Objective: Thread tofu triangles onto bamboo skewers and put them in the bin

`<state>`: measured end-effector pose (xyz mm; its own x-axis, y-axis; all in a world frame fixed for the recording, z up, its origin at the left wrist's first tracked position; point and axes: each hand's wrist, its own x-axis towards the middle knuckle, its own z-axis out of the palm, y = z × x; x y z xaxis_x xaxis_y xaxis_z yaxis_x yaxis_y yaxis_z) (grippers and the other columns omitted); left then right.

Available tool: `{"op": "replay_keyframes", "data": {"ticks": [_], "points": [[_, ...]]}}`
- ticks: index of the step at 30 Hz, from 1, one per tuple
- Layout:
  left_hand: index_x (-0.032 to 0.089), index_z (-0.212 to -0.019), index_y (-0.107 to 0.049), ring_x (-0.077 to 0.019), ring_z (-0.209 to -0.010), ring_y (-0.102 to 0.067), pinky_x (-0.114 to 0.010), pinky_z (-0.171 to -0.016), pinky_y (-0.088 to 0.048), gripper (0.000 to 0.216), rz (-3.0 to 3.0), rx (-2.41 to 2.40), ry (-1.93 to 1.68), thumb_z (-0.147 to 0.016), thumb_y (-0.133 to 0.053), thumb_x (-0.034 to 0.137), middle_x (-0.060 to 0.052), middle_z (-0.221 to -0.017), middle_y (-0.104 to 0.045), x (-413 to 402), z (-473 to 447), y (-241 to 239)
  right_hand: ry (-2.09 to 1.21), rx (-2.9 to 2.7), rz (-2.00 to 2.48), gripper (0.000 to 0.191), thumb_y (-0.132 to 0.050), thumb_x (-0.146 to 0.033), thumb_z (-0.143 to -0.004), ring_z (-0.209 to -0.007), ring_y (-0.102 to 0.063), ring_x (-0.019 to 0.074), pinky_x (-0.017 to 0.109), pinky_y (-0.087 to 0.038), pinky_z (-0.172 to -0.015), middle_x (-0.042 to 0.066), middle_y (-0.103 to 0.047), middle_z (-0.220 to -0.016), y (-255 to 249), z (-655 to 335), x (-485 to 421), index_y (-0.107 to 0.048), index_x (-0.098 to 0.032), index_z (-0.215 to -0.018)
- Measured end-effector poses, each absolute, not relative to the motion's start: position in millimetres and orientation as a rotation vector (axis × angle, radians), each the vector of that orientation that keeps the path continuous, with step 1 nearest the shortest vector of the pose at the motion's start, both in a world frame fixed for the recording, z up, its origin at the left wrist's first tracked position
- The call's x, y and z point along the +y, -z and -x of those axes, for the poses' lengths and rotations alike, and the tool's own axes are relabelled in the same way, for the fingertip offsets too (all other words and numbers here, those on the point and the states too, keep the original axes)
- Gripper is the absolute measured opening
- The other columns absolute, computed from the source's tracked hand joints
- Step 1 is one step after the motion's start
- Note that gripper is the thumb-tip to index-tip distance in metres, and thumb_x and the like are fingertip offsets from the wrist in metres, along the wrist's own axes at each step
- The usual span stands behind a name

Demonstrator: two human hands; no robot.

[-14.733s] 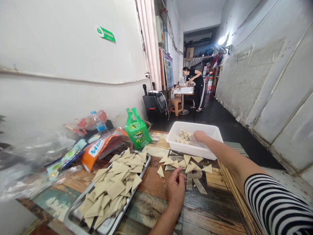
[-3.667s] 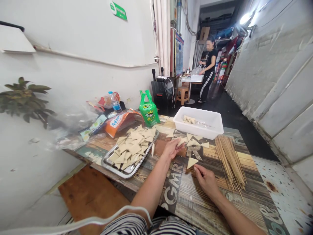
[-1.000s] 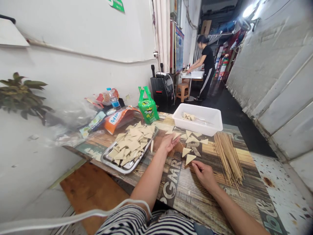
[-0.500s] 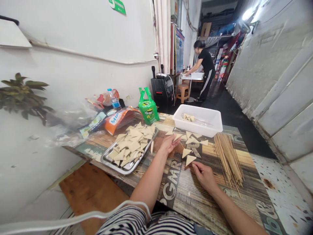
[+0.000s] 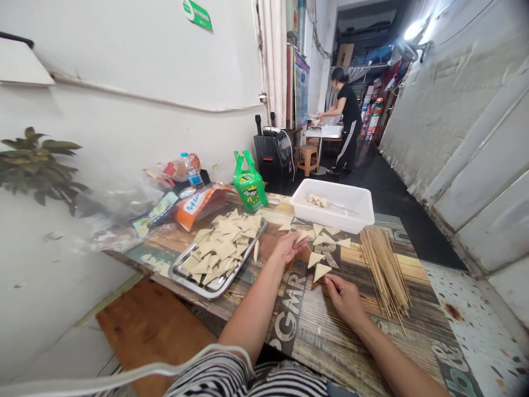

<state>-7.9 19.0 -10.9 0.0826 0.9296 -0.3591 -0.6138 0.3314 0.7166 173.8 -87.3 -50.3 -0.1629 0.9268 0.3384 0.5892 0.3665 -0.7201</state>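
My left hand [image 5: 289, 248] is closed on a pale triangular tofu slice [image 5: 303, 236], holding it between thumb and fingers. My right hand [image 5: 345, 298] pinches the near end of a thin bamboo skewer, mostly hidden by its fingers and the slices. Two tofu triangles [image 5: 322, 272] sit along that skewer, between my two hands. Beyond them several loose tofu triangles [image 5: 324, 239] lie on the table. To the left of my left hand, a metal tray [image 5: 219, 291] carries a heap of tofu slices [image 5: 225, 245].
A bundle of bamboo skewers [image 5: 386, 273] lies at the right. Behind stands a white plastic tub [image 5: 334, 212] with skewered slices inside. A green bag [image 5: 251, 190], an orange packet [image 5: 198, 204] and a bottle [image 5: 192, 172] stand at the back left. Another person [image 5: 349, 113] works farther off.
My left hand has shifted slightly toward the right hand with its tofu slice. My right hand stays nearly in place. The other person in the background has straightened a little and raised their hands.
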Motion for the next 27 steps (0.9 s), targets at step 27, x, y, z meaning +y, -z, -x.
{"op": "replay_keyframes", "data": {"ticks": [27], "points": [[0.010,-0.095,-0.057,-0.0175,-0.080,-0.064,-0.024,-0.066,-0.053,0.023,-0.511,0.855,-1.127,-0.074,-0.061,0.019,-0.012,-0.092,-0.065,14.2,-5.6,18.7,-0.471,-1.801,1.326,0.031,-0.041,-0.032,-0.084,-0.074,-0.066,0.0189,0.026,-0.050,-0.068,0.008,-0.070,-0.085,47.4,-171.3,-87.0,-0.066,-0.015,-0.092]]}}
